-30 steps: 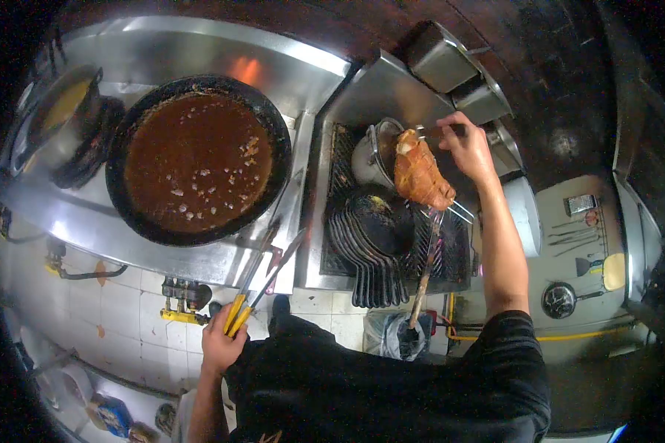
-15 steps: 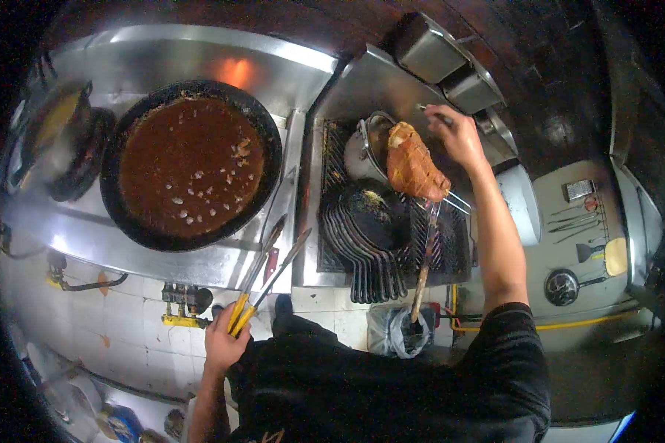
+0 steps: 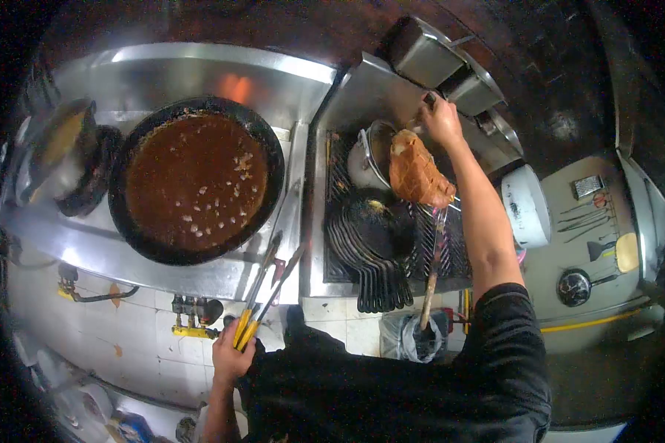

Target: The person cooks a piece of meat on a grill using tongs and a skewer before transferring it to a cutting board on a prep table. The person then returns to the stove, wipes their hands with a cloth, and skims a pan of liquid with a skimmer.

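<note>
My left hand [image 3: 231,359] is closed around the yellow grips of metal tongs [image 3: 262,289], whose arms stand apart near the front edge of the stove. My right hand [image 3: 442,122] reaches above the grill, its fingers wrapped round a black-handled utensil whose far end is unclear. Just below it, a large browned piece of meat [image 3: 415,171] with scored skin leans at the rim of a metal pot [image 3: 363,162]. Metal prongs [image 3: 457,199] show by the meat's lower end. From there a long wooden handle [image 3: 429,295] runs toward the floor.
A wide black pan [image 3: 192,181] of brown sauce with pale bits stands at left. Several black skillets [image 3: 369,229] are stacked on the grill grate [image 3: 451,251]. Steel containers [image 3: 425,55] stand behind it, and a white pot [image 3: 526,205] to the right. A lined bin [image 3: 410,340] is below.
My right hand has shifted slightly left and up, and the utensil in it has turned. The view has shifted a little; the tongs stay in my left hand.
</note>
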